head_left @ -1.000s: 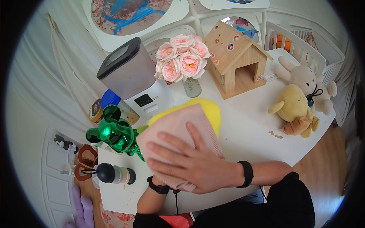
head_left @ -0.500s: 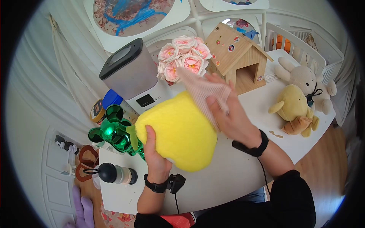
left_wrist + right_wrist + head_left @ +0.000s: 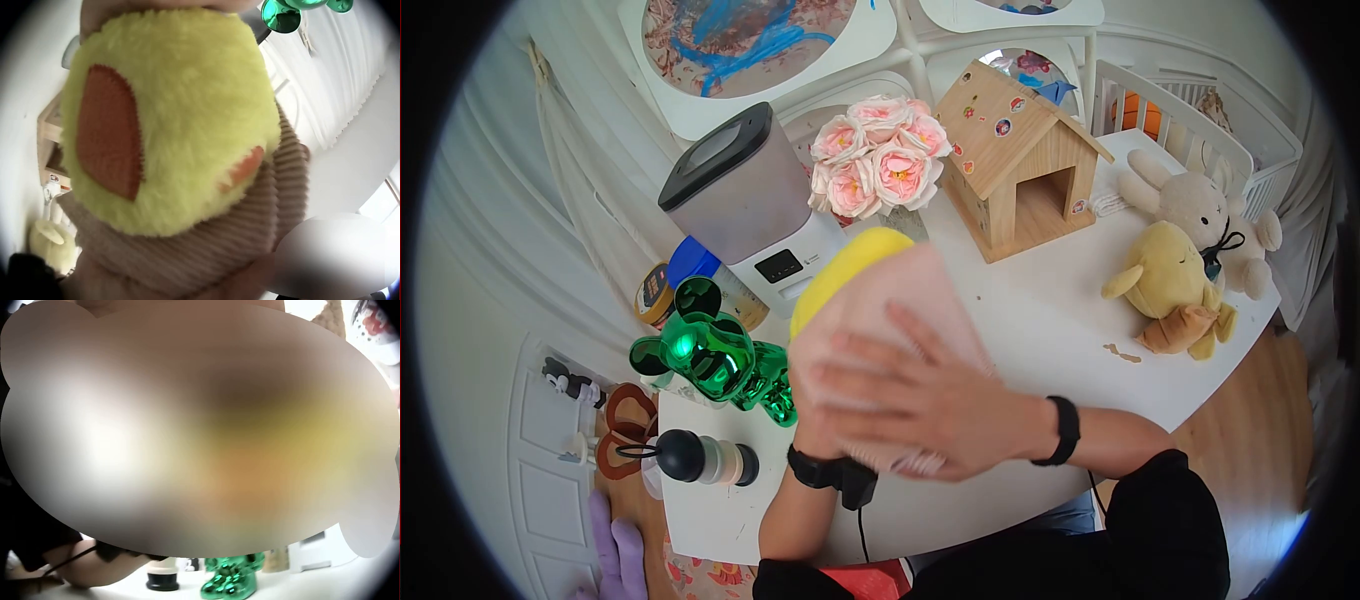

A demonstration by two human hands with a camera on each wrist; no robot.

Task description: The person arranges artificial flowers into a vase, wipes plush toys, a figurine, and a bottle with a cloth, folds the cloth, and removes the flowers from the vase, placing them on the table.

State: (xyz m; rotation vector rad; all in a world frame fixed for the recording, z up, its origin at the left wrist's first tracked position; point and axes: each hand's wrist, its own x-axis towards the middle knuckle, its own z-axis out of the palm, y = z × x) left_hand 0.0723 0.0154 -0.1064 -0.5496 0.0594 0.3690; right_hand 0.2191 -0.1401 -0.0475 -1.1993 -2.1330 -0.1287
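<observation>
In the head view, a pink ribbed cloth [image 3: 915,285] covers most of a yellow plush toy [image 3: 845,275]. My right hand [image 3: 925,405] lies over the cloth with its fingers extended and spread. Only a little of my left hand [image 3: 812,432] shows below the cloth's left edge; its fingers are hidden there. The left wrist view shows the plush [image 3: 187,106] with orange patches, skin of my left hand [image 3: 169,5] against its top edge, and the cloth [image 3: 187,250] around its lower side. The right wrist view is mostly blurred out.
A shiny green bear figure [image 3: 715,355] and a bottle [image 3: 710,458] stand at the left. Behind are a grey-and-white appliance [image 3: 735,190], pink flowers [image 3: 880,160] and a wooden house [image 3: 1010,150]. Plush toys [image 3: 1165,270] sit at the right of the white table [image 3: 1060,320].
Half a second ago my right hand held the cloth at the plush's upper right side; now hand and cloth lie over the plush. My left hand's thumb, visible then, is covered.
</observation>
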